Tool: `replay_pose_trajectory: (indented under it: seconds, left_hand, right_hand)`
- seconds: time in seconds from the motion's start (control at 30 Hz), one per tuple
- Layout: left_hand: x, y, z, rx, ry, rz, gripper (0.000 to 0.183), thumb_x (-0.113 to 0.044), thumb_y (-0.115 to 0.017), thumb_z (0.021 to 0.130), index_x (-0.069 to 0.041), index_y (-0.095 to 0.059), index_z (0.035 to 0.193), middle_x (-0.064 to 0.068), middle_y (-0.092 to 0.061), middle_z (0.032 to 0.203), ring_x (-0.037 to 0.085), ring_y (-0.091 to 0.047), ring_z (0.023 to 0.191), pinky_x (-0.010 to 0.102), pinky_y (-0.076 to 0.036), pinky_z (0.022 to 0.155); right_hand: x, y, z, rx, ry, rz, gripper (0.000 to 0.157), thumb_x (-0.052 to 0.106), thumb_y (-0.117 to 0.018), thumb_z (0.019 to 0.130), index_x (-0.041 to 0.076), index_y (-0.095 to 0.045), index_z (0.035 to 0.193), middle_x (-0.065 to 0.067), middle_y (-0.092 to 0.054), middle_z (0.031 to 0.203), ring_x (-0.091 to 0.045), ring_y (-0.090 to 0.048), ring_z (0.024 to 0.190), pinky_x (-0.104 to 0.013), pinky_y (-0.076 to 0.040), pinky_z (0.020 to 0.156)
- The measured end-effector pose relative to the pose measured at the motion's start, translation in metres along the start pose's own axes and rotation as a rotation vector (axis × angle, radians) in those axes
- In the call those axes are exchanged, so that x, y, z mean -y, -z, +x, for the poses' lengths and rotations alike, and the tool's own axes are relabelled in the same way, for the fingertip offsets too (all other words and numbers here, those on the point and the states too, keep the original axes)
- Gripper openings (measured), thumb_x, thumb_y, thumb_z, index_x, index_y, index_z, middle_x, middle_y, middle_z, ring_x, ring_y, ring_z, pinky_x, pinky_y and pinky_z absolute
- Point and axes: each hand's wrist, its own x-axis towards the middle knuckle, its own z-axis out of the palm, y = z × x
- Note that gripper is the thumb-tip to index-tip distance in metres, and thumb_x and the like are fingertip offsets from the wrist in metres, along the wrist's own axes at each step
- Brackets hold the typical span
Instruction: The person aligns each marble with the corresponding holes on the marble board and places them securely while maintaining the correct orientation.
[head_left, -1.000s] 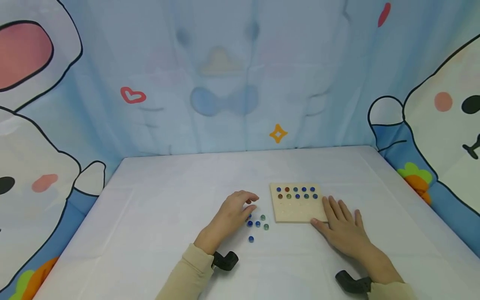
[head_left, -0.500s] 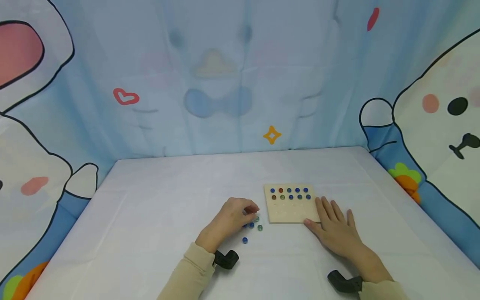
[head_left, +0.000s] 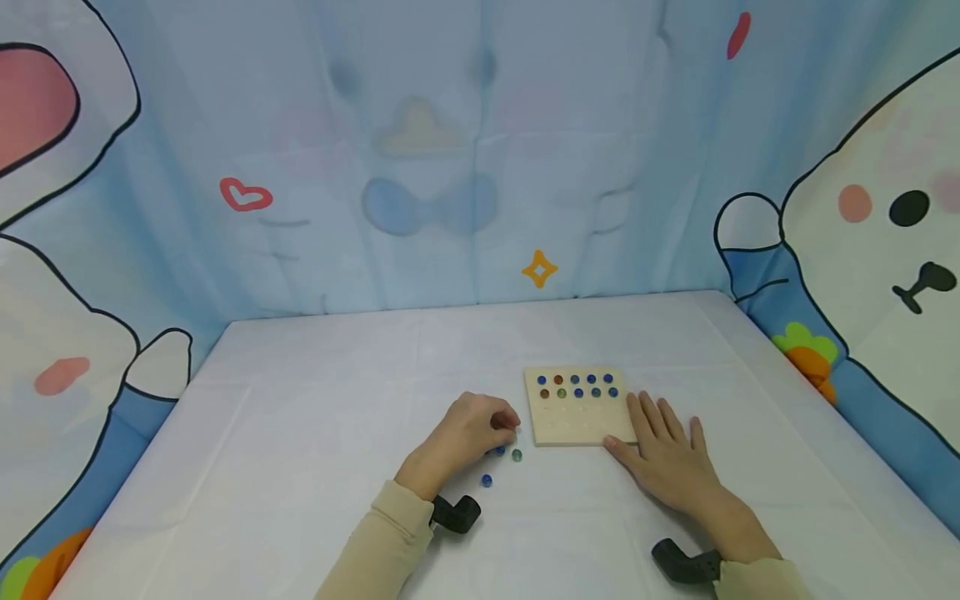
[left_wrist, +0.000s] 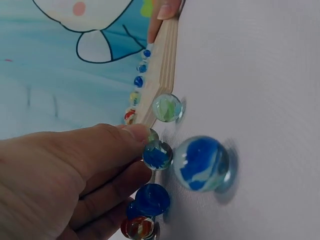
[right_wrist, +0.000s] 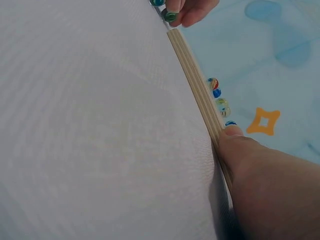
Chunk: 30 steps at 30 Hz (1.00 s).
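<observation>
My left hand (head_left: 474,429) pinches a green marble (right_wrist: 170,16) between thumb and fingertips, just left of the wooden board. Beside and under that hand lie several loose marbles: a clear-green marble (left_wrist: 167,107), a large-looking blue-white marble (left_wrist: 201,164), a dark blue marble (left_wrist: 152,199) and a red marble (left_wrist: 138,228). The pale wooden board (head_left: 573,423) carries two rows of marbles in its far half, with bare dimples nearer me. My right hand (head_left: 677,462) lies flat with fingers spread at the board's right edge, its thumb on the near corner.
A white cloth covers the table (head_left: 322,400). Behind it hangs a blue curtain (head_left: 315,250) with cartoon figures. Each wrist wears a black camera mount, the left mount (head_left: 457,514) close to one stray blue marble (head_left: 487,481).
My left thumb and fingers have come down and closed on a green marble. The right hand stays at the board. The whole head view has shifted slightly.
</observation>
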Motion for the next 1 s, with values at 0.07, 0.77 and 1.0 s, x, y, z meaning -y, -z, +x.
replay_pose_trajectory:
  seconds: [0.07, 0.77, 1.0]
  left_hand:
    - [-0.002, 0.001, 0.001, -0.007, 0.002, -0.007, 0.013, -0.014, -0.075, 0.088, -0.013, -0.076, 0.101, -0.006, -0.074, 0.09, 0.0, -0.062, 0.079, 0.016, -0.051, 0.072]
    - [-0.022, -0.005, 0.024, -0.095, 0.007, -0.283, 0.017, -0.016, -0.073, 0.09, -0.01, -0.075, 0.106, -0.005, -0.075, 0.096, 0.0, -0.066, 0.086, 0.016, -0.053, 0.078]
    - [-0.029, -0.01, 0.031, -0.096, 0.014, -0.364, 0.019, -0.017, -0.074, 0.089, -0.009, -0.075, 0.106, -0.003, -0.075, 0.096, 0.001, -0.067, 0.085, 0.016, -0.053, 0.077]
  right_hand:
    - [0.0, 0.002, 0.0, -0.001, 0.002, 0.004, 0.093, 0.065, -0.04, 0.098, -0.001, -0.012, 0.157, -0.03, -0.012, 0.161, -0.053, -0.007, 0.147, -0.076, 0.005, 0.111]
    - [0.001, 0.001, -0.001, -0.011, -0.012, -0.004, 0.093, 0.065, -0.041, 0.097, -0.002, -0.014, 0.156, -0.03, -0.012, 0.161, -0.053, -0.007, 0.147, -0.076, 0.005, 0.111]
    - [0.0, 0.0, 0.0, -0.003, -0.014, -0.009, 0.094, 0.066, -0.04, 0.097, -0.001, -0.013, 0.157, -0.03, -0.012, 0.161, -0.053, -0.007, 0.147, -0.076, 0.006, 0.111]
